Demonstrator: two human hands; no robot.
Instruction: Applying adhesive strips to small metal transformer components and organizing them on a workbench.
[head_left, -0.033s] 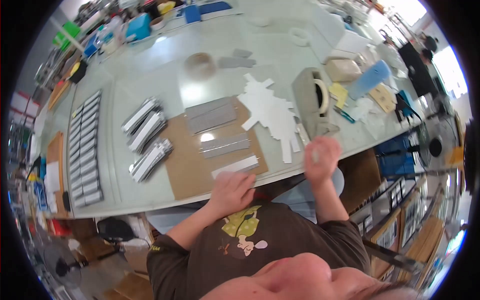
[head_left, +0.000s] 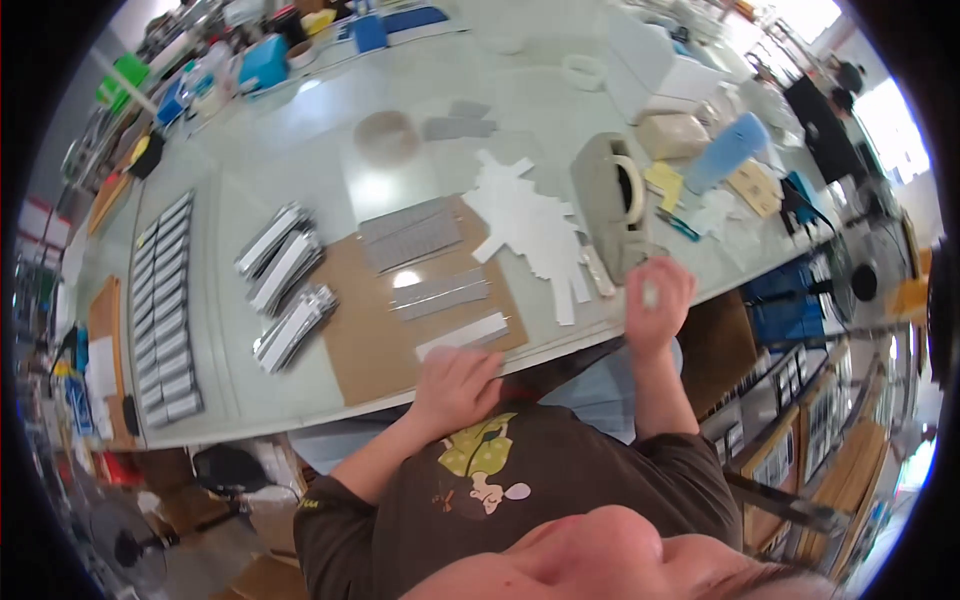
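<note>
My left hand [head_left: 458, 385] lies at the table's front edge, its fingers flat beside the near side of a white strip [head_left: 470, 336] with a thin pin-like end. The strip sits on a brown board [head_left: 355, 345], below a grey strip [head_left: 440, 294] and a stack of grey strips [head_left: 412, 235]. My right hand [head_left: 660, 302] is closed in front of the beige tape dispenser [head_left: 598, 190], which holds a roll of cream tape [head_left: 632, 190]. A small pale patch shows between its fingers; what it is I cannot make out.
White strips [head_left: 525, 215] lie in a loose pile between board and dispenser. Bundled strips [head_left: 285, 270] stand left of the board, and a long row of grey pieces [head_left: 165, 310] farther left. Right of the dispenser are a teal-handled tool [head_left: 680, 225] and a blue cylinder [head_left: 728, 150].
The whole view has shifted slightly. My right hand has moved a little to the right, away from the dispenser's front. My left hand keeps its place by the white strip.
</note>
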